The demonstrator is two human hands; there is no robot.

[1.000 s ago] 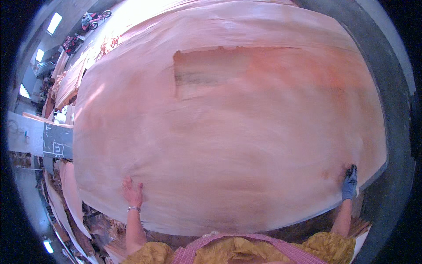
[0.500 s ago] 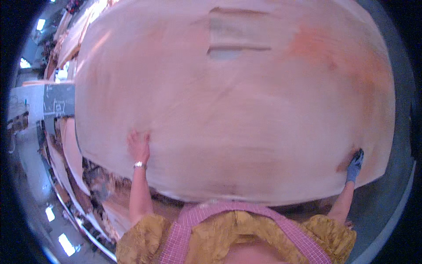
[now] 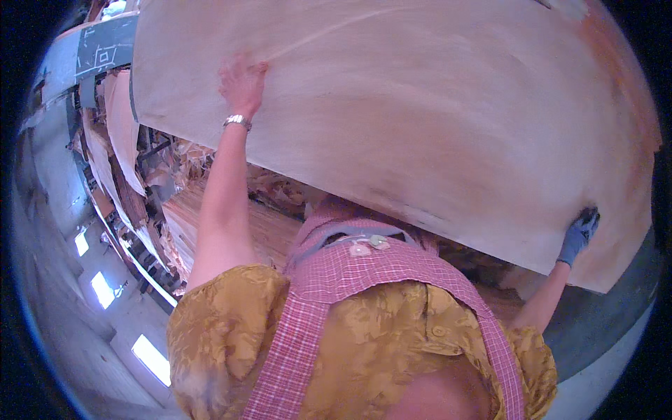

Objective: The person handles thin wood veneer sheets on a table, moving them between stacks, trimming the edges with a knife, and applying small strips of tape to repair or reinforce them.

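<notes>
A large pale wooden sheet (image 3: 399,133), thin like veneer, spreads out in front of me with reddish-brown staining along its right side. My left hand (image 3: 243,85) is bare, with a silver watch (image 3: 238,122) at the wrist. Its fingers are spread on the sheet's left part, slightly blurred. Near the right corner my right hand (image 3: 580,232), in a blue glove with dark fingertips, rests on the sheet with its fingers extended. Neither hand is wrapped around anything.
Below the sheet's near edge lie stacked wood (image 3: 269,227) and torn veneer scraps (image 3: 185,155). More loose sheets (image 3: 122,126) hang at the left, beside a grey-green machine part (image 3: 108,50) with chalk marks. My checked apron (image 3: 378,262) is close to the sheet's edge.
My view has tilted down and turned, so the sheet sits higher and its near edge slants. Both hands remain on it, the left now appearing farther up and farther from my body.
</notes>
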